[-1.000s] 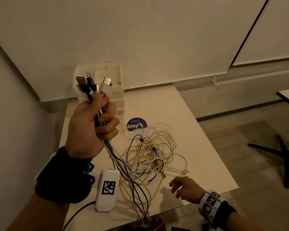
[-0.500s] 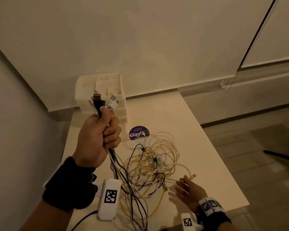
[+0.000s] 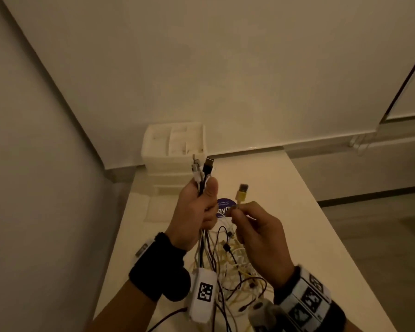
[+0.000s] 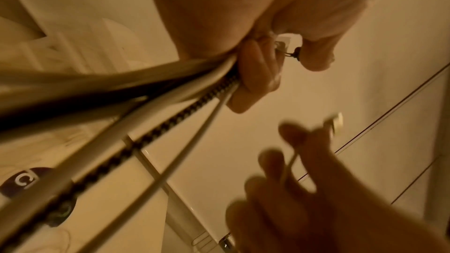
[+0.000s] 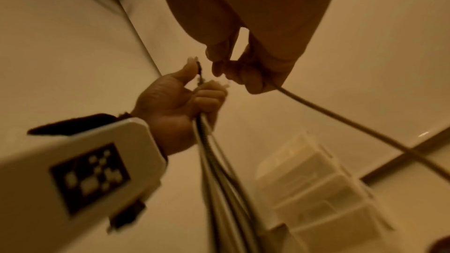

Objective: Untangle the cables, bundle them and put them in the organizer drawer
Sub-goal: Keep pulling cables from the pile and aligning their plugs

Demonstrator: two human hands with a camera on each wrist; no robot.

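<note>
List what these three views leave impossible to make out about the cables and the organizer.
- Head view: the left hand hides how many cables it grips.
- Head view: organizer drawers are too dim to tell open from closed.
- Left wrist view: blur smears the yellow plug pinched by the right hand.

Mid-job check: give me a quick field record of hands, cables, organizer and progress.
left hand: grips a bunch of cable ends, plugs pointing up
right hand: pinches the yellow cable just below its plug, beside the bunch
cable tangle: on the table, below both hands, still knotted
organizer: at the table's far end by the wall; drawers look closed
sticker: round, purple, on the table, partly hidden
progress: ends being gathered; nothing bundled or stowed
</note>
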